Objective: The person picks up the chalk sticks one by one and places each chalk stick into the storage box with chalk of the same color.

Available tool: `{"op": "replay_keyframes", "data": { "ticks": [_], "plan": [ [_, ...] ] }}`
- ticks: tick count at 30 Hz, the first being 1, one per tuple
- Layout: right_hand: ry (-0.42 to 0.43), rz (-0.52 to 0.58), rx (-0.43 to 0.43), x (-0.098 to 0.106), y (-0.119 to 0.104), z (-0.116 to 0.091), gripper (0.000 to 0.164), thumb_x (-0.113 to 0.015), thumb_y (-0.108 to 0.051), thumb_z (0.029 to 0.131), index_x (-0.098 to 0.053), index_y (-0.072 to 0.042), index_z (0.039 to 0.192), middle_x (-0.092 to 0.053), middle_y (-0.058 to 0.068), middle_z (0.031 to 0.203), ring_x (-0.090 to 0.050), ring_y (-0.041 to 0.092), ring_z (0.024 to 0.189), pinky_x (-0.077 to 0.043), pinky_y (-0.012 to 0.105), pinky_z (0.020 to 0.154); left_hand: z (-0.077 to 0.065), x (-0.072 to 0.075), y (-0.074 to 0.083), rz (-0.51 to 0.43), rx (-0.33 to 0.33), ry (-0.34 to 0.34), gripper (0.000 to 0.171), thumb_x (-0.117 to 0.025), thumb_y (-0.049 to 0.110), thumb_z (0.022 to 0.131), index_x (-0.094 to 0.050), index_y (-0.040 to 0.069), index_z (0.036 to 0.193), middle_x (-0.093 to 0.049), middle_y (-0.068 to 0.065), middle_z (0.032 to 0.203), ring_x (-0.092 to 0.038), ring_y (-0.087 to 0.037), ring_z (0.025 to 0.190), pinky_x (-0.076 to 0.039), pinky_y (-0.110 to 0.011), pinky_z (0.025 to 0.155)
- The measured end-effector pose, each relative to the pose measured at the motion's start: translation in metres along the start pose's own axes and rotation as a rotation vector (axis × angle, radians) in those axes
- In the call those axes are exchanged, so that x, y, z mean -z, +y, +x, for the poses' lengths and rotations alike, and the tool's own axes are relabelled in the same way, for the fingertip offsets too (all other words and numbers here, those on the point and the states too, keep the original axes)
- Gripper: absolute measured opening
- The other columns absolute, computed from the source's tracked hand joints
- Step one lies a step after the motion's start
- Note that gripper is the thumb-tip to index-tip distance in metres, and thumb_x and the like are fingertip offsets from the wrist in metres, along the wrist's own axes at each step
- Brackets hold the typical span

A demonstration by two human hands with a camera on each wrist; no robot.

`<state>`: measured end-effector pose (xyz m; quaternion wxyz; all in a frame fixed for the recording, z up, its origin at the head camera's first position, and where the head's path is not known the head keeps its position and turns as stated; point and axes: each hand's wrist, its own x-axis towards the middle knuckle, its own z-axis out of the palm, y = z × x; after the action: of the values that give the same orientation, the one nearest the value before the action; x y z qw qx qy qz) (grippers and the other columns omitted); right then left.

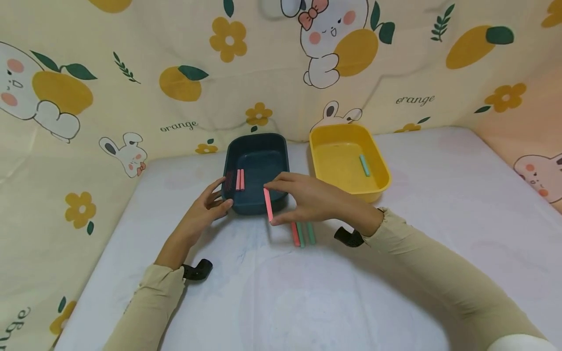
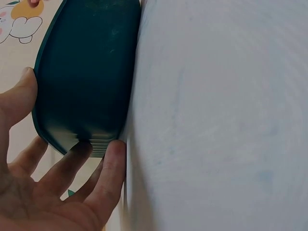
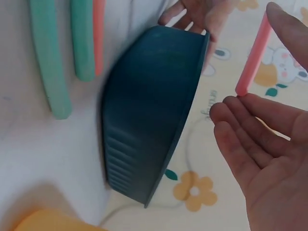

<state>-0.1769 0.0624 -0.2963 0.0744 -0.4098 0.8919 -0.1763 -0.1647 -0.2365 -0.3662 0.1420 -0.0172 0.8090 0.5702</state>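
Observation:
A pink chalk stick (image 1: 268, 205) is pinched end to end between the thumb and fingertips of my right hand (image 1: 313, 197), above the front right of a dark blue container (image 1: 259, 207). The right wrist view shows this pink chalk stick (image 3: 253, 57) apart from the container wall. My left hand (image 1: 203, 212) holds the container's near left corner. In the left wrist view its thumb lies at the rim and its fingers (image 2: 111, 168) against the outer side wall. Two pink chalk sticks (image 1: 240, 180) lie side by side inside, toward the left.
A yellow container (image 1: 382, 184) stands to the right with one mint-green chalk stick (image 1: 365, 165) in it. On the white tabletop (image 1: 290, 292), under my right hand, lie a red-pink chalk stick (image 1: 295, 235) and two green chalk sticks (image 1: 311, 234). A patterned cloth (image 1: 272, 63) hangs behind.

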Motion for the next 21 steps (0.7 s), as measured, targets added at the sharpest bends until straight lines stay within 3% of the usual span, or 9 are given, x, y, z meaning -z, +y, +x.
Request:
{"op": "replay_keyframes", "data": {
  "ticks": [10, 17, 21],
  "plan": [
    [-0.045, 0.051, 0.019, -0.007, 0.009, 0.025, 0.080, -0.069, -0.063, 0.083, -0.047, -0.022, 0.148, -0.052, -0.001, 0.138, -0.059, 0.012, 0.112, -0.054, 0.033, 0.095, -0.003, -0.001, 0.000, -0.006, 0.005, -0.004, 0.075, -0.063, 0.032, 0.098, -0.019, 0.039, 0.158, -0.022, -0.012, 0.166, -0.029, -0.035, 0.150, -0.036, -0.054, 0.117],
    [-0.073, 0.113, -0.049, -0.010, 0.018, 0.038, 0.079, -0.071, -0.060, 0.084, -0.048, -0.020, 0.148, -0.054, 0.005, 0.137, -0.062, 0.014, 0.113, -0.054, 0.034, 0.098, -0.002, 0.000, -0.002, -0.028, -0.019, -0.019, 0.076, -0.064, 0.033, 0.097, -0.019, 0.038, 0.158, -0.024, -0.011, 0.165, -0.031, -0.034, 0.149, -0.038, -0.053, 0.116],
    [-0.067, 0.153, -0.070, -0.010, 0.021, 0.046, 0.078, -0.071, -0.058, 0.084, -0.048, -0.018, 0.147, -0.055, 0.007, 0.136, -0.065, 0.015, 0.109, -0.056, 0.032, 0.096, 0.001, 0.003, -0.004, -0.086, -0.031, -0.044, 0.069, -0.057, 0.027, 0.102, -0.019, 0.034, 0.159, -0.023, -0.015, 0.165, -0.033, -0.035, 0.148, -0.037, -0.053, 0.117]
  ]
}}
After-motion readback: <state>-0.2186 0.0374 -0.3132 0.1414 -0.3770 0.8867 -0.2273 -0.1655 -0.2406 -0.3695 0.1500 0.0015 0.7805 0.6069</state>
